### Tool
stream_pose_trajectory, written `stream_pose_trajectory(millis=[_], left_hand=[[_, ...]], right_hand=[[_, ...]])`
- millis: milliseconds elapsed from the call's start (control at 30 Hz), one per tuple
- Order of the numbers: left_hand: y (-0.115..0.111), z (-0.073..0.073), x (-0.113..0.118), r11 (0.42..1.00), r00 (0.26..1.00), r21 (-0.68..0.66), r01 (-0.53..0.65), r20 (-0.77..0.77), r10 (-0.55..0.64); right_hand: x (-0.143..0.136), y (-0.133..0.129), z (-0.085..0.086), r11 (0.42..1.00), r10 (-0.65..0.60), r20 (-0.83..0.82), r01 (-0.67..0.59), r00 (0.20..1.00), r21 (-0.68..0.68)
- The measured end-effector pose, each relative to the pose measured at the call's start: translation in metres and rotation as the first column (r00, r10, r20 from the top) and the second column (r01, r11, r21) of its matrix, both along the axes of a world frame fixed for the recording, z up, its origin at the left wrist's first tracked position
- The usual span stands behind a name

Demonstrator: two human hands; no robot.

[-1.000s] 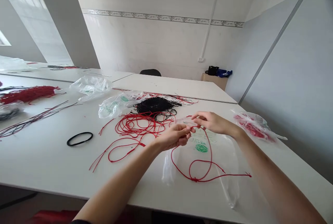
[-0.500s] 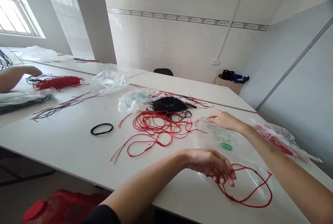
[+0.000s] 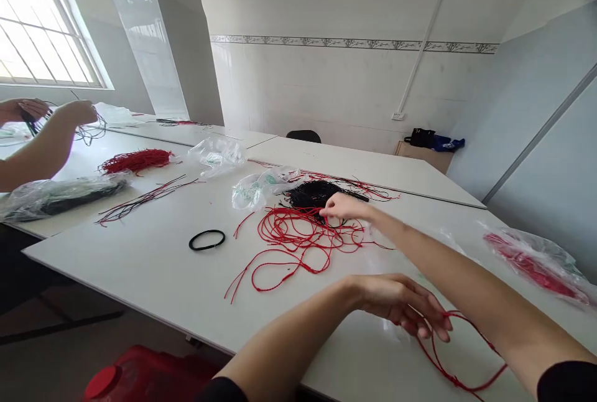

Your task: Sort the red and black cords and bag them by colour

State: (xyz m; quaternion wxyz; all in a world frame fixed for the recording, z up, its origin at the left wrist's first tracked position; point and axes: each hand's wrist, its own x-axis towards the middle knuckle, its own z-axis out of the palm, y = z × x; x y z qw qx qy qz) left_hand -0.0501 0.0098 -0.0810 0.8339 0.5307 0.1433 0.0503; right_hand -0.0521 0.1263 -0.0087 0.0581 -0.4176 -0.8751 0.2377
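Observation:
My left hand (image 3: pixel 405 303) hangs over the near part of the table with its fingers curled around a red knotted cord (image 3: pixel 454 380), whose loop dangles to the right, partly behind my right forearm. Reaching across, my right hand (image 3: pixel 346 206) has its thumb and fingers pinched at the top of a tangled pile of red cords (image 3: pixel 293 231). A strand appears to be between those fingertips. Directly behind that pile lies a bundle of black cords (image 3: pixel 310 193). A clear plastic bag lies flat below my right forearm, mostly hidden by it.
A black ring of cord (image 3: pixel 206 240) lies to the left. Crumpled clear bags (image 3: pixel 261 187) and a red cord bundle (image 3: pixel 140 160) are farther back. At the right sits a bag of red cords (image 3: pixel 532 265). Another person's hands (image 3: pixel 77 112) hold dark cords at far left.
My right hand has moved left from the flat plastic bag to the red cord pile, its fingers now pinched. My left hand keeps the red cord. The other person's hands have lifted dark cords.

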Motion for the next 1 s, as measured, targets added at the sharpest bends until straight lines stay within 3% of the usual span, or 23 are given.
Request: stream_pose_trajectory(millis=[100,133,167,267,333,433,500,567,667,767,867,1000], left_hand=[[-0.002,0.004,0.0,0.999,0.999,-0.012,-0.051,-0.012,0.051],[-0.003,0.005,0.001,0.997,0.997,-0.016,-0.072,-0.012,0.072],[-0.004,0.006,0.001,0.995,0.995,-0.02,-0.1,-0.009,0.1],[-0.005,0.009,0.002,0.971,0.971,-0.035,-0.238,0.02,0.239],[-0.006,0.012,0.002,0.939,0.938,-0.057,-0.339,0.061,0.342],[-0.004,0.018,0.0,0.863,0.855,-0.163,-0.479,0.136,0.5],[-0.002,0.022,-0.001,0.804,0.793,-0.259,-0.536,0.172,0.584],[0.001,0.026,-0.003,0.76,0.752,-0.334,-0.557,0.186,0.633],[0.004,0.029,-0.006,0.729,0.729,-0.376,-0.573,0.174,0.662],[0.008,0.03,-0.007,0.714,0.719,-0.361,-0.6,0.147,0.679],[0.012,0.032,-0.007,0.711,0.723,-0.36,-0.604,0.128,0.679],[0.014,0.037,-0.007,0.72,0.735,-0.369,-0.588,0.127,0.666]], right_hand=[[0.026,-0.007,0.055,0.993,0.041,-0.281,-0.072,0.959,-0.098],[0.036,-0.013,0.076,0.951,0.052,-0.606,-0.224,0.794,-0.211],[0.047,-0.021,0.097,0.94,0.058,-0.721,-0.28,0.691,-0.193],[0.075,-0.054,0.141,0.92,0.043,-0.891,-0.365,0.453,-0.142],[0.09,-0.077,0.148,0.932,0.04,-0.899,-0.341,0.436,-0.124],[0.11,-0.102,0.122,0.972,0.013,-0.805,-0.196,0.593,-0.128],[0.125,-0.111,0.088,0.976,-0.086,-0.753,-0.096,0.652,-0.194],[0.142,-0.114,0.05,0.967,-0.212,-0.73,0.029,0.65,-0.254],[0.172,-0.114,0.0,0.931,-0.364,-0.754,0.191,0.547,-0.311],[0.199,-0.11,-0.03,0.889,-0.454,-0.822,0.235,0.344,-0.393],[0.219,-0.105,-0.042,0.872,-0.481,-0.859,0.2,0.175,-0.447],[0.237,-0.099,-0.044,0.865,-0.473,-0.875,0.242,0.106,-0.439]])
